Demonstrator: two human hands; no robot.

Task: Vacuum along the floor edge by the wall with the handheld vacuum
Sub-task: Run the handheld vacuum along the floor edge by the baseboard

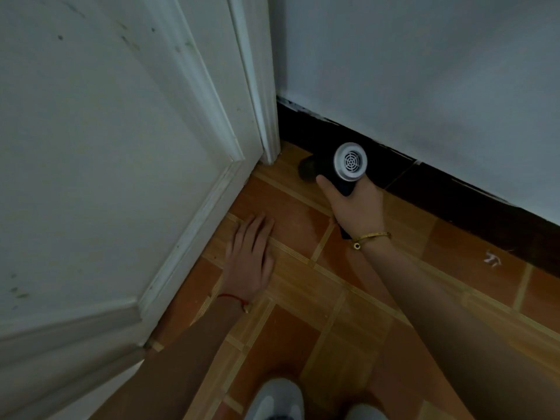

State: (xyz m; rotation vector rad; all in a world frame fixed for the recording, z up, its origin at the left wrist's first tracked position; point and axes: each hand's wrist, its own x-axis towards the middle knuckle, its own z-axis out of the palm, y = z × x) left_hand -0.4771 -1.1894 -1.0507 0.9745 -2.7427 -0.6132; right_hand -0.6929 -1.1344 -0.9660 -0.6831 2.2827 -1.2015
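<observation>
My right hand [356, 207] grips the black handheld vacuum [348, 165] by its handle. Its round grey vented rear cap faces me, and its dark nozzle end points down-left to the floor beside the black skirting [454, 192] under the white wall [424, 71]. The nozzle sits close to the corner by the door frame. My left hand [250, 256] rests flat on the orange tiled floor [303, 298], fingers straight, next to the white door. The vacuum's lower body is hidden behind my right hand.
A white panelled door [106, 162] fills the left side, its frame [266, 116] meeting the skirting at the corner. A small white scrap [491, 258] lies on the tiles to the right. My pale shoes [277, 401] show at the bottom edge.
</observation>
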